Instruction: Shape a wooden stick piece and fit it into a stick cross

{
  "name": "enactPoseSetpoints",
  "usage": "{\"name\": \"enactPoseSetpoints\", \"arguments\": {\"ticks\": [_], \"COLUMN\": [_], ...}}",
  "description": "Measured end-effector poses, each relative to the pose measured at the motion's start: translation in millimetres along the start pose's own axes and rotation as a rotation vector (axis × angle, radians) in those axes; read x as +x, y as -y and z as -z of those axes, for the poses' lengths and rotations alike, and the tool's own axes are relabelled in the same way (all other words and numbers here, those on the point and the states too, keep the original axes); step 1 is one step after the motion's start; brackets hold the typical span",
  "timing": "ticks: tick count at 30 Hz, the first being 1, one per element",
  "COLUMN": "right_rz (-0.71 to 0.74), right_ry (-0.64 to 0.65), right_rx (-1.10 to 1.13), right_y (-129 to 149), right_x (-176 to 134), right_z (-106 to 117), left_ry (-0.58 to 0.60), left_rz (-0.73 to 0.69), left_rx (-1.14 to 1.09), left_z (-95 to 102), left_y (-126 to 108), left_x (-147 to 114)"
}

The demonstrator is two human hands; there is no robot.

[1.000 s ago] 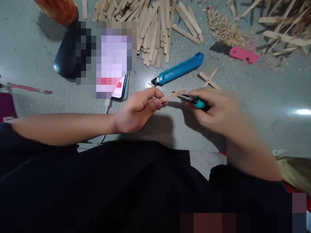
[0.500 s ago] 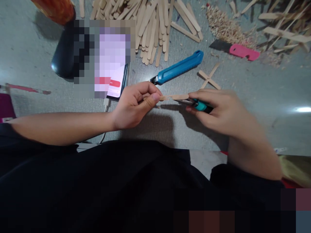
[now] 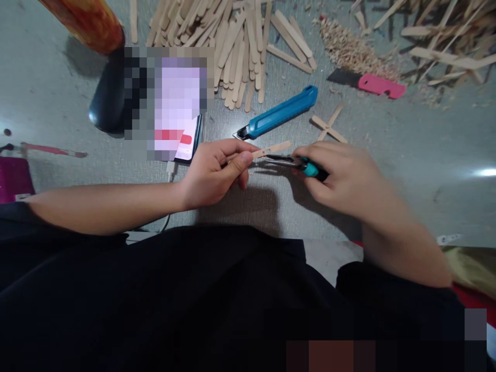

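Between thumb and fingers, my left hand [image 3: 220, 173] pinches one end of a wooden craft stick [image 3: 281, 147]. The stick has a small notch near its middle and slants up to the right. My right hand [image 3: 339, 178] is closed around pliers [image 3: 309, 168] with teal and black handles and narrow metal jaws. Those jaws point left, just under the stick near the notch; whether they touch it I cannot tell. Behind my hands lies a blue utility knife [image 3: 284, 111] with its blade tip showing. Two craft sticks joined as a cross [image 3: 328, 126] rest beyond my right hand.
A heap of craft sticks [image 3: 236, 57] lies at the back. Right of it are wood shavings [image 3: 349, 49], a pink-handled blade [image 3: 382, 85] and a stick structure [image 3: 445, 54]. On the left are a plugged-in phone [image 3: 184, 150], a dark rounded object [image 3: 104, 111] and a paintbrush [image 3: 54, 150].
The craft stick's free end has come away from my right fingers and now tilts upward. The pliers have shifted slightly left, and more of their jaws shows. The camera view has shifted a little.
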State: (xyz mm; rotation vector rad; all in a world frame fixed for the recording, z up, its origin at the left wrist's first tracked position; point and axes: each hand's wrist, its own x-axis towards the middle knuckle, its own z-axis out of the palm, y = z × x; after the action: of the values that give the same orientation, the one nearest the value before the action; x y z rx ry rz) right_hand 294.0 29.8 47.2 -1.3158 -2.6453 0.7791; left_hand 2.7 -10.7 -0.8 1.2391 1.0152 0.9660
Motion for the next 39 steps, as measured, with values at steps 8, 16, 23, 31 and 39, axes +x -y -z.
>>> {"name": "enactPoseSetpoints", "arguments": {"ticks": [8,16,23,31,39], "right_rz": [0.014,-0.006,-0.071,-0.105,-0.119], "right_ry": [-0.056,-0.030,-0.015,-0.106,-0.235], "right_rx": [-0.151,-0.293,-0.222,-0.071,-0.017], "right_y": [-2.2,-2.3,-11.2,-16.9,-9.9], "right_x": [-0.7,0.7,6.1,15.0,15.4], "right_z": [-3.1,-0.1,-1.3,11.3,20.1], "left_ry": [-0.045,0.227,0.906,1.132,0.739], "left_rz": [0.046,0.123,0.303,0.247,0.261], "left_rx": [-0.069,-0.240,0.193,0.037,0.365], "left_z": [0.8,3.4,-0.6,-7.6,-1.1], "left_y": [-1.3,0.5,-28.5,-48.2,-51.7], "left_x": [1.6,-7.0,-29.2,-57.0,-32.8]}}
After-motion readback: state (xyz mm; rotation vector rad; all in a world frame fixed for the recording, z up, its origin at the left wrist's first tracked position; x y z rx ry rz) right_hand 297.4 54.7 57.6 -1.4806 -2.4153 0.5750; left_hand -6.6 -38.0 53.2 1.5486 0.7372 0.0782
